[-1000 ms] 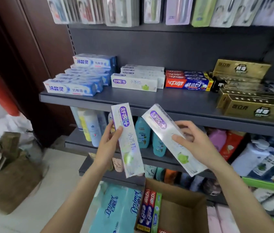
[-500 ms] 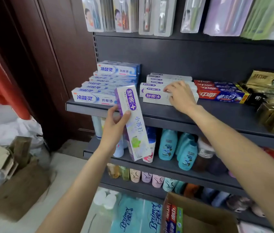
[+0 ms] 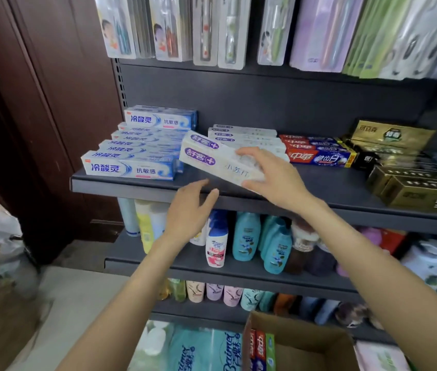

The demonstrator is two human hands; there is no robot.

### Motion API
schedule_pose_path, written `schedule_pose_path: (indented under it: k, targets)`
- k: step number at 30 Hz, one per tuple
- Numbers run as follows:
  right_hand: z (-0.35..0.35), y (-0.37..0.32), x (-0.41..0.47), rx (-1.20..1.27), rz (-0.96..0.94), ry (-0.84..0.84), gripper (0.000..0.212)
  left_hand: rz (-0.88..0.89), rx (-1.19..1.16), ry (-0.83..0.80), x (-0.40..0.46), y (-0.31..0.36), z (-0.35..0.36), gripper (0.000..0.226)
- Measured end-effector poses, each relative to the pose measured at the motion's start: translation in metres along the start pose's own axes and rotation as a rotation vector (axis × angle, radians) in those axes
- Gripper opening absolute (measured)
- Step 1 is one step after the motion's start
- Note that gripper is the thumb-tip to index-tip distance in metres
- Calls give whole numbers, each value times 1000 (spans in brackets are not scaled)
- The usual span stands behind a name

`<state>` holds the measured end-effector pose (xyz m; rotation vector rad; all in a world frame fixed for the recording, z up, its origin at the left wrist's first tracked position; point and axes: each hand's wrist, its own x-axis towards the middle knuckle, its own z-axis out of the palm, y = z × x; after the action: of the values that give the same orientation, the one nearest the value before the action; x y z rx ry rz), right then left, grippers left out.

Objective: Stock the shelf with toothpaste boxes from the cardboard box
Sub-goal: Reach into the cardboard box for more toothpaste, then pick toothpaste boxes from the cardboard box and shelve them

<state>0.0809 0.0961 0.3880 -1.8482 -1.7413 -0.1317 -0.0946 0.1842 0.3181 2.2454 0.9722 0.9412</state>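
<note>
My right hand [image 3: 271, 175] grips a white toothpaste box with a purple logo [image 3: 212, 160], holding it tilted just above the dark grey shelf [image 3: 137, 184], in front of the stack of matching white boxes [image 3: 247, 135]. My left hand [image 3: 189, 210] hovers below the shelf's front edge with fingers spread and holds nothing. The cardboard box [image 3: 305, 341] stands at the bottom, with red, blue and green toothpaste boxes [image 3: 261, 349] upright along its left wall.
Blue-and-white toothpaste boxes [image 3: 131, 167] are stacked at the shelf's left, red ones [image 3: 319, 156] and gold boxes [image 3: 410, 188] to the right. Toothbrush packs [image 3: 206, 28] hang above. Shampoo bottles [image 3: 247, 236] fill the shelf below. Bags and cardboard lie on the floor at left.
The white box passed from my left hand to my right hand, which now holds it over the shelf. My left hand has let go and dropped below the shelf edge.
</note>
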Motion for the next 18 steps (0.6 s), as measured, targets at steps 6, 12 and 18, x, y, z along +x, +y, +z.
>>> schedule_pose_path:
  k: [6,12,18]
  targets:
    - [21,47,38,-493,-134,-92,57,137,530,-49,-3,-23,14,53]
    - [34,37,2,-431,-175,129,48,216,441,57,-11,-16,15,53]
    - [55,30,-121,-243,-278,278,16,301,248,292,-57,4,41,25]
